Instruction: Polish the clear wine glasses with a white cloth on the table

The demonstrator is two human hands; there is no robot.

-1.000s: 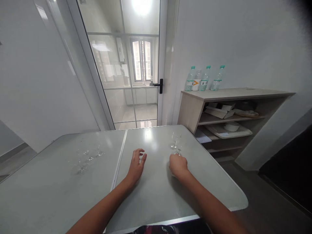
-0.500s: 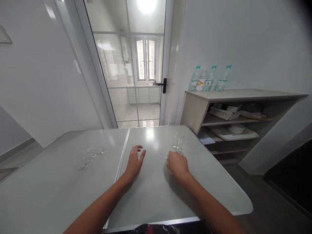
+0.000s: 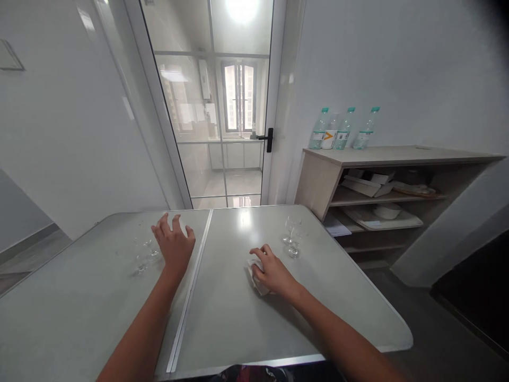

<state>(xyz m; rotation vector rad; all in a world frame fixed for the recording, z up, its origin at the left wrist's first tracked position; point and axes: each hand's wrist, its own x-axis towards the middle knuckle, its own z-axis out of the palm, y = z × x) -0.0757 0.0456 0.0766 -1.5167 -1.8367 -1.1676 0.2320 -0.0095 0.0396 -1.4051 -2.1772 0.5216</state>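
Observation:
My left hand hovers open, fingers spread, over the left half of the grey table, right beside a group of small clear stemmed glasses. My right hand rests on the right half, fingers curled on a crumpled white cloth. A couple of clear stemmed glasses stand a little beyond and to the right of that hand, apart from it.
A glass door with a black handle stands behind the table. A wooden shelf unit at the right carries three water bottles on top and boxes and trays inside. The table's right edge borders dark floor.
My left hand has moved left across the table seam to the group of glasses. My right hand has slid left, away from the two glasses, with the white cloth now showing under it.

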